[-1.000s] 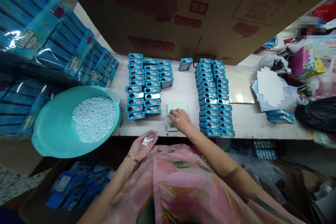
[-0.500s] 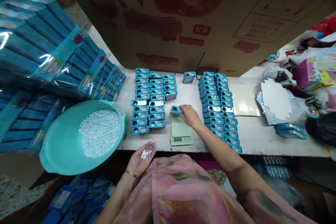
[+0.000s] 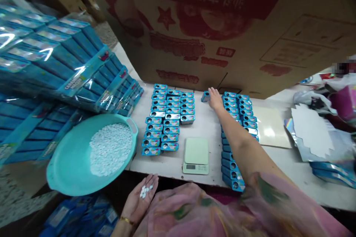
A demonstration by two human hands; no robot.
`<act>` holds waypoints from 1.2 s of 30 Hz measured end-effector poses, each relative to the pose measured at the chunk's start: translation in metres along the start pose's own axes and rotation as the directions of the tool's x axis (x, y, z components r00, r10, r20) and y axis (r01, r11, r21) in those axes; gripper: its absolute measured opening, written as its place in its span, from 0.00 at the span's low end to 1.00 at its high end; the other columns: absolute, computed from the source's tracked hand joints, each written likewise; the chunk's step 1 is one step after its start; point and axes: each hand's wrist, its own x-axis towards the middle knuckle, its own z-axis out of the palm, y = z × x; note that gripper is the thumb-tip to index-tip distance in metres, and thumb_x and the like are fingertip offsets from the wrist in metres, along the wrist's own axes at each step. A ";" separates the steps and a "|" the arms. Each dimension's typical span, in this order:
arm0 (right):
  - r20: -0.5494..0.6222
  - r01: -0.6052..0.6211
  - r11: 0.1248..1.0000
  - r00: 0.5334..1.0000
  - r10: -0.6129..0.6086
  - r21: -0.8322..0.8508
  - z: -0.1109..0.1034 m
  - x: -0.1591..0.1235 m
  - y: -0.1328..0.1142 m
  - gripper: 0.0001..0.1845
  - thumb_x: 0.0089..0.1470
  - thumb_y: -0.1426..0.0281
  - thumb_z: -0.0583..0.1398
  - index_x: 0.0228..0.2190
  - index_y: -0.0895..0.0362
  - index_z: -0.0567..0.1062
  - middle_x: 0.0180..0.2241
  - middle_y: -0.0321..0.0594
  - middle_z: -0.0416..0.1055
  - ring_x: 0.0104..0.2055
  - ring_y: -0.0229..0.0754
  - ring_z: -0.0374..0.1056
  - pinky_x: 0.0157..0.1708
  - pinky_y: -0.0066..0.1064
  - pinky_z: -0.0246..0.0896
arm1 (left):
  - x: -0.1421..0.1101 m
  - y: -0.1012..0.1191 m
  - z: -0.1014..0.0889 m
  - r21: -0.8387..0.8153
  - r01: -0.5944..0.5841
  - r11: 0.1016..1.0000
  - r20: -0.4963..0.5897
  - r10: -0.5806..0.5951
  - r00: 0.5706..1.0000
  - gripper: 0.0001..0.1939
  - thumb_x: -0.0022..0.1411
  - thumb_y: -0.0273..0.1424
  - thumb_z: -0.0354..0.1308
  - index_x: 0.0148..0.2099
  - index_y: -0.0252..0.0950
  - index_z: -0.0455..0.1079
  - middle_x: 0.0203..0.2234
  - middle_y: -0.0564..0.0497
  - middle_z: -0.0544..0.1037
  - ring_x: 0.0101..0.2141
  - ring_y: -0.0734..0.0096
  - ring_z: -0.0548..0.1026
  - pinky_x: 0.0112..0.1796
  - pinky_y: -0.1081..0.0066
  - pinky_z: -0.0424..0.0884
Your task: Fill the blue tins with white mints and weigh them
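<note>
My left hand [image 3: 140,199] is palm up and cupped in front of the table edge, with several small white tablets [image 3: 145,190] lying in it. At the back of the table, my right hand [image 3: 215,99] has its fingers on a lone small blue box [image 3: 205,96] that stands by the cardboard carton. Rows of matching blue boxes [image 3: 171,130] with round dark openings are lined up left of my right arm. More such boxes [image 3: 230,164] stand in columns partly hidden under the arm. A pale green scale [image 3: 196,152] has nothing on its plate.
A turquoise basin [image 3: 69,155] holds many white tablets at the left. Behind it rise plastic-wrapped stacks of blue packs [image 3: 83,77]. The large carton [image 3: 194,44] walls off the back. A cream sheet [image 3: 271,126] and a white card cutout [image 3: 313,129] lie at the right.
My right hand has left a blue box at the near end of the left group's third column and moved back to the lone box. My left hand still cradles the tablets. The view has shifted.
</note>
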 end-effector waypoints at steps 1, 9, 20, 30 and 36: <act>0.000 -0.029 1.000 1.000 0.029 0.010 0.003 0.010 0.005 0.15 0.50 0.77 0.51 0.41 0.65 0.67 0.47 0.56 0.60 0.49 0.42 0.57 0.42 0.33 0.53 | -0.002 -0.001 0.000 -0.003 -0.004 1.000 -0.011 0.004 1.000 0.17 0.57 0.21 0.45 0.49 0.30 0.63 0.33 0.40 0.75 0.36 0.62 0.74 0.33 0.68 0.74; 0.083 -0.029 0.996 0.996 0.036 -0.088 -0.011 -0.044 0.008 0.10 0.51 0.76 0.51 0.35 0.66 0.68 0.38 0.57 0.63 0.42 0.44 0.58 0.34 0.32 0.53 | 0.001 -0.004 0.004 0.047 0.035 0.998 0.027 -0.037 0.999 0.11 0.56 0.20 0.47 0.42 0.27 0.65 0.31 0.41 0.75 0.34 0.64 0.75 0.34 0.70 0.73; 0.402 0.278 0.954 0.890 -0.213 -0.109 -0.048 -0.233 -0.080 0.21 0.51 0.72 0.53 0.48 0.60 0.62 0.42 0.46 0.64 0.40 0.44 0.59 0.39 0.34 0.58 | 0.017 -0.017 0.045 0.271 0.145 0.952 0.245 -0.214 0.945 0.09 0.57 0.22 0.47 0.33 0.25 0.69 0.26 0.41 0.76 0.30 0.68 0.75 0.32 0.72 0.72; 0.406 0.482 0.848 0.746 -0.528 0.220 -0.019 -0.287 -0.181 0.13 0.53 0.68 0.52 0.40 0.60 0.68 0.39 0.45 0.66 0.40 0.42 0.60 0.38 0.33 0.58 | 0.002 -0.028 0.032 0.297 0.217 0.930 0.300 -0.307 0.903 0.14 0.61 0.30 0.42 0.34 0.29 0.68 0.20 0.49 0.73 0.21 0.74 0.72 0.23 0.74 0.68; 0.579 0.531 0.797 0.566 -0.587 0.288 -0.007 -0.291 -0.211 0.10 0.53 0.75 0.50 0.36 0.63 0.68 0.36 0.44 0.66 0.38 0.40 0.61 0.38 0.31 0.58 | -0.002 -0.028 0.012 0.320 0.217 0.922 0.260 -0.306 0.916 0.14 0.61 0.32 0.42 0.39 0.29 0.66 0.24 0.48 0.74 0.26 0.72 0.73 0.31 0.71 0.69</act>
